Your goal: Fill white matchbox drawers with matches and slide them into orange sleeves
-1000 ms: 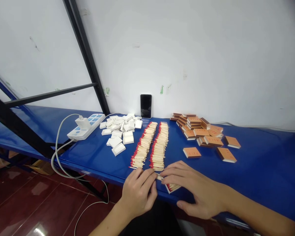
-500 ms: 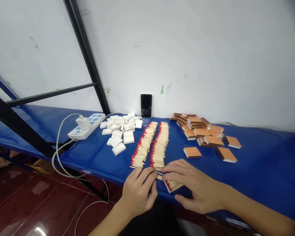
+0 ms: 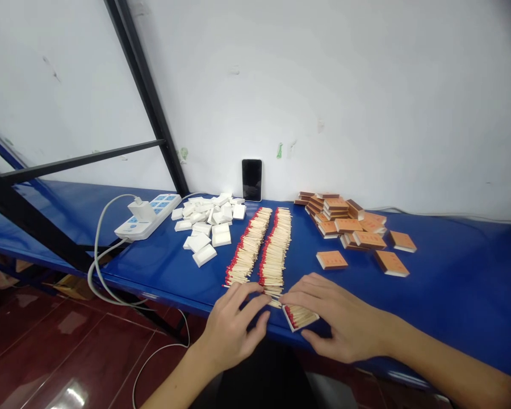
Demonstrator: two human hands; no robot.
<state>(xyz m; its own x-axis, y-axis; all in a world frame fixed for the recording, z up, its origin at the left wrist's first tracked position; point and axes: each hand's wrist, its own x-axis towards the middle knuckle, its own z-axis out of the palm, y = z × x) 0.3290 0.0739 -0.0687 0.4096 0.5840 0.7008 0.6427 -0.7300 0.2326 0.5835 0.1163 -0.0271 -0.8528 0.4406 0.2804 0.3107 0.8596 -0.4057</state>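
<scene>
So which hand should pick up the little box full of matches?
Probably the right. The right hand curls around the little box of matches; the left hand lies beside it, fingertips by the match rows.

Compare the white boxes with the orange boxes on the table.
White boxes lie in a loose jumble left of the match rows; orange boxes sit right of them, partly stacked, a few scattered singly. White boxes look plain; orange boxes show white edges. Both are small, flat, on the blue table.

a small hand-packing workshop. a long blue bench [image 3: 451, 267] against a bare white wall [image 3: 366, 85] carries rows of matches [image 3: 264, 247], white trays [image 3: 208, 224] and orange matchboxes [image 3: 353, 227].
</scene>
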